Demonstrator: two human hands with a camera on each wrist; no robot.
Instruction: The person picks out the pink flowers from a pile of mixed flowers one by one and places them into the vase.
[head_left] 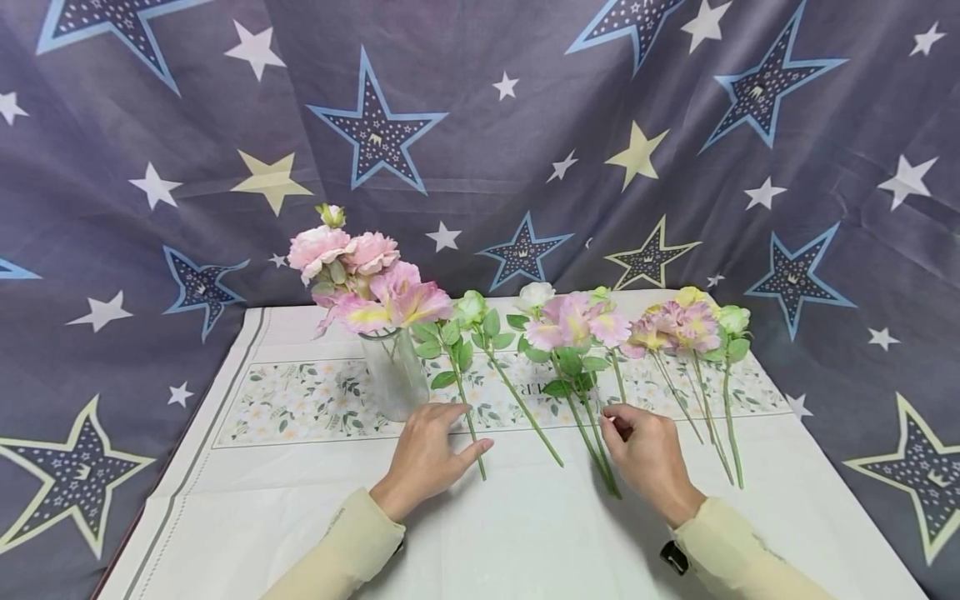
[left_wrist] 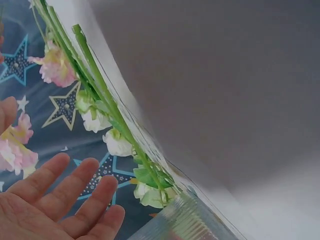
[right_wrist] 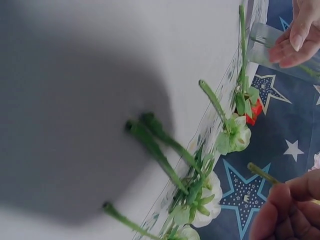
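Thumb and fingers of my right hand point(head_left: 645, 454) pinch the green stem point(right_wrist: 261, 172) of an artificial pink-and-yellow flower point(head_left: 573, 321), its cut end poking out past the fingertips in the right wrist view. My left hand point(head_left: 431, 454) has its fingers spread, palm bare in the left wrist view, holding nothing. It is in front of a clear ribbed vase point(head_left: 393, 375), beside a leafy stem point(head_left: 472, 433) on the table. Pink peonies point(head_left: 318, 250) and a large pink-and-yellow bloom point(head_left: 401, 300) stand in the vase.
A pale green rose point(head_left: 471, 307) and a white rose point(head_left: 536, 296) lie mid-table. More pink flowers point(head_left: 690, 325) and a greenish rose point(head_left: 732, 319) lie at right, stems forward. A red bloom point(right_wrist: 254, 111) shows in the right wrist view. A star-patterned curtain point(head_left: 465, 100) hangs behind the table.
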